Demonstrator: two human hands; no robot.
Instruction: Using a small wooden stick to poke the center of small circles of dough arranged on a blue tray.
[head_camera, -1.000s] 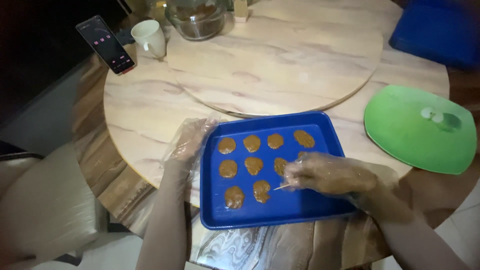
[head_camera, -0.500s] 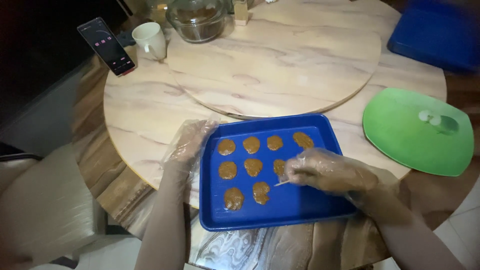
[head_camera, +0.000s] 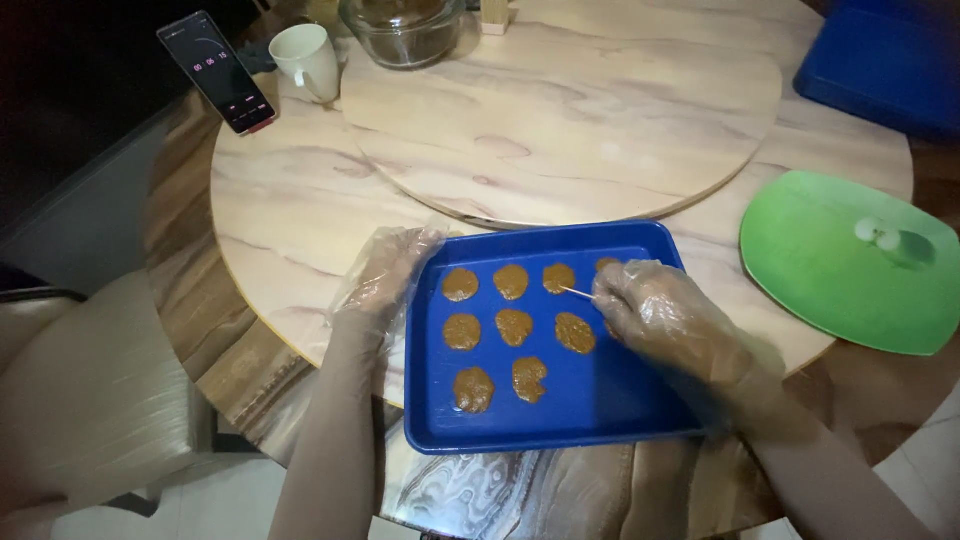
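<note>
A blue rectangular tray (head_camera: 610, 410) lies at the near edge of a round marble table. Several flat brown dough pieces (head_camera: 514, 325) sit on it in rows. My left hand (head_camera: 385, 275), in a clear plastic glove, rests on the tray's left rim. My right hand (head_camera: 665, 320), also gloved, hovers over the tray's right side and pinches a thin wooden stick (head_camera: 576, 292). The stick's tip points at a dough piece (head_camera: 558, 277) in the back row. My right hand hides part of the dough pieces on the right.
A round marble turntable (head_camera: 560, 110) fills the table's middle. A green lid (head_camera: 850, 260) lies at the right, a blue container (head_camera: 885, 65) at the far right. A phone (head_camera: 217, 72), a white cup (head_camera: 307, 60) and a glass bowl (head_camera: 402, 30) stand at the back left. A beige chair (head_camera: 90, 400) is at the left.
My right hand has moved from the tray's front rows toward the back row, with the stick's tip now at the upper dough pieces. My left hand stays on the tray's rim.
</note>
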